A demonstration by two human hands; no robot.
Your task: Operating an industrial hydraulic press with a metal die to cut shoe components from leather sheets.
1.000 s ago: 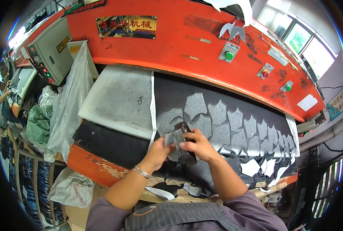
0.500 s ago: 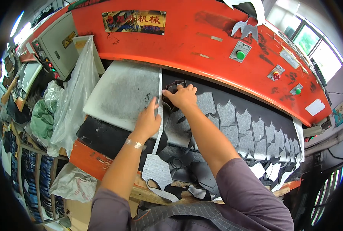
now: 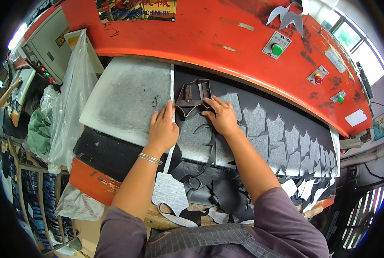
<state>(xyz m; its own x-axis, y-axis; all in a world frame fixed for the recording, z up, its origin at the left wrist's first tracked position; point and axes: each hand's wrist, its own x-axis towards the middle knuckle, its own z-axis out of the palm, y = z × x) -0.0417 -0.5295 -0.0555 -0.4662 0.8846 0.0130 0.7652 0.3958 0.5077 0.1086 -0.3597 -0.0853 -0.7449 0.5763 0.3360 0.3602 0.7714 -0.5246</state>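
Observation:
A dark steel cutting die (image 3: 191, 103) with an angular outline and inner crossbars lies on a black sheet (image 3: 181, 79). My right hand (image 3: 222, 117) has its thumb and fingertips at the die's near right corner, closed on it. My left hand (image 3: 162, 131), fingers stretched out, rests flat along the right edge of a worn white board (image 3: 123, 90), beside a narrow white strip (image 3: 172, 81). Right of the die, rows of grey cut pieces (image 3: 255, 121) with pointed tops lie on the sheet.
An orange machine beam (image 3: 209, 38) with green and red buttons spans the far side. Black scraps (image 3: 228, 193) and a loose grey piece (image 3: 170, 191) hang at the table's near edge. Clear plastic sheeting (image 3: 73, 103) and a green bag (image 3: 41, 127) stand at left.
My right hand has shifted from over the die to its near right corner, uncovering most of it. My left hand has settled flat on the board's edge. The view has shifted.

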